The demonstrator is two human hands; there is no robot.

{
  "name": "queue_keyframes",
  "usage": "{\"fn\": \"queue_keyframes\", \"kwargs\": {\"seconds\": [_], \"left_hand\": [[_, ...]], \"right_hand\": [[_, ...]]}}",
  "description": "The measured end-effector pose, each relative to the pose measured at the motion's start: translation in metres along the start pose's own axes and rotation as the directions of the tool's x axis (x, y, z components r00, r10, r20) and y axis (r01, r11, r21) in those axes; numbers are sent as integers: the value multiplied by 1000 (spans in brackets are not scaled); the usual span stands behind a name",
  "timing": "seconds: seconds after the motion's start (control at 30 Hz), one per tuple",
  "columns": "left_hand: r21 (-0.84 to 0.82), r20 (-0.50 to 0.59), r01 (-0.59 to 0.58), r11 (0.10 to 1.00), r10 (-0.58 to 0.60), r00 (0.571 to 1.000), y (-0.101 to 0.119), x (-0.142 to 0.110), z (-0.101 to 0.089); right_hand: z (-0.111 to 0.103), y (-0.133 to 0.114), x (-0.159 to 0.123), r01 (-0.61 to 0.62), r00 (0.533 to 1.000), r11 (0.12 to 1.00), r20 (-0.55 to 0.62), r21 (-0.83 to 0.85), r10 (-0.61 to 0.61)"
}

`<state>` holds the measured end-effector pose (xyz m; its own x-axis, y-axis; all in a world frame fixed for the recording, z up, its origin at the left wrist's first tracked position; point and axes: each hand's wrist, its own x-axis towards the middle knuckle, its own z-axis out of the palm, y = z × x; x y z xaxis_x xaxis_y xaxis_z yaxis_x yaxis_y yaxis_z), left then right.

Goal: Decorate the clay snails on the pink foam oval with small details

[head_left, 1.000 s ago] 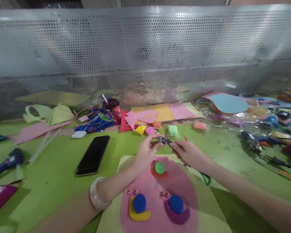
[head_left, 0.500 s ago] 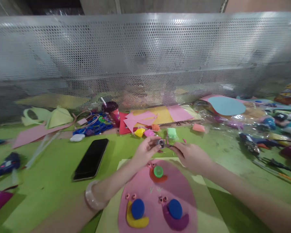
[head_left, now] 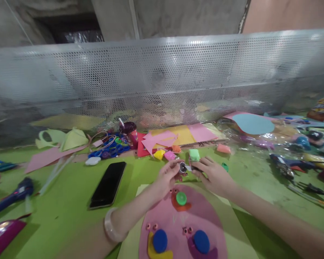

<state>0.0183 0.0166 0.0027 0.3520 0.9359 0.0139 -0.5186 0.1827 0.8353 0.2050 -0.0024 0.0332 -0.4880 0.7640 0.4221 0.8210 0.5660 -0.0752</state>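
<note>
My left hand (head_left: 166, 177) pinches a small dark round piece with a pale rim (head_left: 182, 167) between thumb and fingers. Facing it, my right hand (head_left: 212, 175) is closed on a thin flat grey blade-like tool (head_left: 188, 168), its tip at the round piece. Below both hands lies a pink paper oval (head_left: 178, 225) on a pale yellow sheet (head_left: 239, 235). It carries three clay snails: an orange one with a green cap (head_left: 181, 198), a yellow one with a blue cap (head_left: 160, 241), and a purple one with a blue cap (head_left: 201, 241).
Left of my hands lie a phone (head_left: 108, 185), a white case (head_left: 93, 160) and a blue glue gun (head_left: 16, 194). Clay packets, such as a green one (head_left: 194, 155), stand beyond my hands. A cup (head_left: 129, 133) stands before a perforated metal panel (head_left: 162, 82). Plastic-wrapped items crowd the right.
The view has tilted up, so the table sits lower in the picture. Both hands stay together around the round piece, and a green bit now shows beyond my right hand.
</note>
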Motion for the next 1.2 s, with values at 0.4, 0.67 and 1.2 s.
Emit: {"fn": "queue_keyframes", "kwargs": {"seconds": [0.4,0.67,1.2], "left_hand": [[81,32,-71,994,69,997,-8,3,-10],[142,41,-66,988,61,997,-6,5,-11],[270,52,-158,950,150,987,-6,4,-12]], "right_hand": [[5,5,0,13,999,999,-37,53,-11],[12,7,-1,44,994,999,-103,24,-42],[7,3,-2,22,998,1000,-58,5,-21]]}}
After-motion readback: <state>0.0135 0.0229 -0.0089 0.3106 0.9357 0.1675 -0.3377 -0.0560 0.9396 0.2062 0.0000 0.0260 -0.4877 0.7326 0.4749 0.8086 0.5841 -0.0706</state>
